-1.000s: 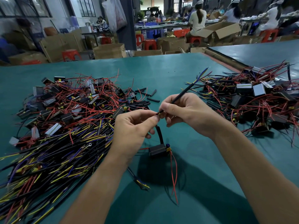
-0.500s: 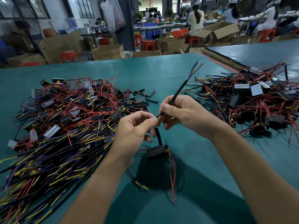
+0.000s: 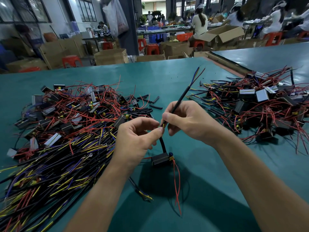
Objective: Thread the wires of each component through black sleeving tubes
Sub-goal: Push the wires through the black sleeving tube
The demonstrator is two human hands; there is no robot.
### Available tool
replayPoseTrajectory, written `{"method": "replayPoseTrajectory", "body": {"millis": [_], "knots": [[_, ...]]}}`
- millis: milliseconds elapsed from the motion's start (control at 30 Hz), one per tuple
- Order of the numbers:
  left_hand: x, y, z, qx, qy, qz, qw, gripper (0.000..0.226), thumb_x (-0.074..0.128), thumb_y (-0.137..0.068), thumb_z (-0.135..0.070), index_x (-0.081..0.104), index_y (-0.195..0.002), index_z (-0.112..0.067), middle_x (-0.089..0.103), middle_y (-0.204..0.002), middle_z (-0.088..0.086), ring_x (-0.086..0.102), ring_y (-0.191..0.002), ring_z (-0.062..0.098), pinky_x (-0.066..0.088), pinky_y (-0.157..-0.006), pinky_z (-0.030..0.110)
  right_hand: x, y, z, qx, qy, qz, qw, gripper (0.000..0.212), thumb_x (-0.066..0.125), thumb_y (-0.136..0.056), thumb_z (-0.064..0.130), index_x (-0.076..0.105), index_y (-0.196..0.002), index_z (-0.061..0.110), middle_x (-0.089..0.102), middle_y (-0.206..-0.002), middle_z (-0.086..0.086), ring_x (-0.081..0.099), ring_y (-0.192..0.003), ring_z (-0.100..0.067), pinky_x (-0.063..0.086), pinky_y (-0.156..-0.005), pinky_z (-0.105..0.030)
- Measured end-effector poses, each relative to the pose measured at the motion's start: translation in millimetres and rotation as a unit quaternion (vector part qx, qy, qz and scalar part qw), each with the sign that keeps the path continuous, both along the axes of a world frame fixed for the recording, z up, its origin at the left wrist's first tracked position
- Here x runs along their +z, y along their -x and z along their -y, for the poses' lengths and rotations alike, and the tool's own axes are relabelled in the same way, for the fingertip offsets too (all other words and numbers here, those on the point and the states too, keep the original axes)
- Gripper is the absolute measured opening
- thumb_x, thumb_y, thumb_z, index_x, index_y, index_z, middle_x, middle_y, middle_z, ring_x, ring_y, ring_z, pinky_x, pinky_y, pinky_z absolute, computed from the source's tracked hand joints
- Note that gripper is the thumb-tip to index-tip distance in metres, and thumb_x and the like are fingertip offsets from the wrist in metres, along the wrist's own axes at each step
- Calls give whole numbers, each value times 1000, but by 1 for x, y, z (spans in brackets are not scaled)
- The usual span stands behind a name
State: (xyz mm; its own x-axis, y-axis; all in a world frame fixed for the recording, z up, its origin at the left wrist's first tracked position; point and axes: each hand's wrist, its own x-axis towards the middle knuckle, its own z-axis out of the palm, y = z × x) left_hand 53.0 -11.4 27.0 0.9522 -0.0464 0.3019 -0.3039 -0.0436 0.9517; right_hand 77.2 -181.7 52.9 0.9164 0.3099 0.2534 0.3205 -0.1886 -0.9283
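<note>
Head view: right hand point(image 3: 189, 121) pinches the sleeving tube point(image 3: 181, 97), left hand point(image 3: 135, 138) pinches the wires point(image 3: 163, 125) just beside.

Bare left forearm point(image 3: 103, 186); bare right forearm point(image 3: 250, 168)

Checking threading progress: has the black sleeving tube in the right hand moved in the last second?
Yes: the far end of the sleeving tube swung left, away from the right-hand pile, and now stands steeper.
</note>
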Motion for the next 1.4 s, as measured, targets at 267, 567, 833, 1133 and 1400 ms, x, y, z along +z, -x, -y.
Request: {"method": "replayPoseTrajectory", "body": {"millis": [267,567,833,1133,1400], "knots": [[-2,-5,-4,22,-51,19,998,4,78,-78,-12,76,-77,-15,62,-51,-8,49,-43,6,39,-43,17,1,1,0,7,23,28,999,12,62,-93,11,63,-82,8,64,-66,-4,60,-59,-21,54,-60,-32],[-3,-5,-5,1,-87,34,996,12,79,-78,-11,78,-70,-21,60,-52,-9,43,-47,4,35,-46,18,4,4,2,22,71,28,997,18,58,-95,9,62,-78,11,66,-67,-4,63,-64,-21,55,-63,-30],[1,-4,-9,27,-117,35,992,21,74,-78,-2,70,-61,-12,59,-52,-8,47,-49,6,38,-50,19,10,0,19,-20,20,10,1000,17,54,-97,8,57,-81,6,73,-75,-11,65,-61,-22,58,-64,-31],[0,0,-1,-13,-92,46,995,4,79,-78,-17,78,-77,-21,65,-60,12,44,-55,18,36,-53,35,3,2,6,7,27,39,999,14,62,-92,13,64,-79,11,66,-65,-4,64,-60,-17,57,-61,-30],[-1,-2,-2,-22,-57,-8,998,16,80,-72,-6,75,-63,-18,58,-51,-7,43,-48,9,32,-51,19,8,7,6,41,58,35,997,14,61,-93,10,63,-79,8,64,-66,-5,62,-64,-21,55,-64,-30]]}}
